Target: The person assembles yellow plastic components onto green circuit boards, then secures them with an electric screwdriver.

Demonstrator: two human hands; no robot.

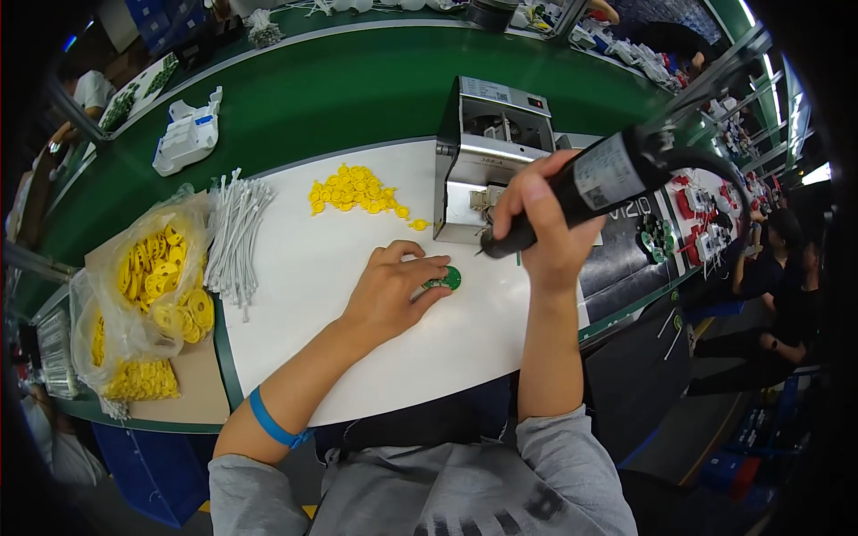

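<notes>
Spanning the view in a curve, a green bench. On top, a large white sheet, with a dark mat along the right side. Standing at the sheet's far right portion, a boxy metal machine, open at the front. At the left, over brown cardboard, a clear plastic bag full of yellow discs, with tiny yellow bits heaped at the near end. Just right of the bag, a loose bundle of white cables, lying lengthwise along the sheet's left edge. Raised above the sheet's right part, a black powered screwdriver, tilted, bit pointing down and left, cord leading off from the rear. Wrapped around the screwdriver's front, the right hand, fingers curled firmly about the grip. Low over the sheet, the left hand, pinching a round green circuit board between thumb and fingertips. Farther off at the left, on bare green, a white plastic housing. Beyond the left hand, a scattered pile of small yellow parts, trailing toward the machine. Around the left forearm, near the elbow, a blue band. Smallest, the board, near the sheet's middle, partly covered by fingers, with the screwdriver bit close by and a gap between.
</notes>
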